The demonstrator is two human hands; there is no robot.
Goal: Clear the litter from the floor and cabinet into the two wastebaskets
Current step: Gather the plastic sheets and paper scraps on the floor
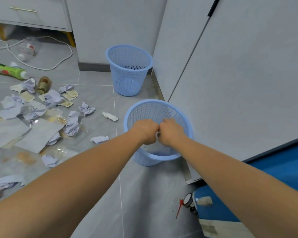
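L hand (145,130): fist over near basket (187,125), fingers curled shut.
R hand (170,131): touching L, fingers curled; contents can't tell.
Floor (96,83): crumpled paper (86,108) at left.

No text can be read; the green bottle (9,70) label (blurred) perhaps carries print.

**Light and picture quality, head view**

Even, soft indoor light, fairly bright; source not seen. Cool grey-blue cast overall. Shadows faint: a weak one beside the nearer pale blue plastic mesh wastebasket (157,133) on the grey tiled floor (96,86). Dull sheen off clear plastic wrappers (58,152) at left. Wide-angle bending: tall grey cabinet panels (239,83) lean, forearms swell toward the lower corners. Clear plastic bottle (27,49) far left is smeared, soft. Fine detail mushy throughout.
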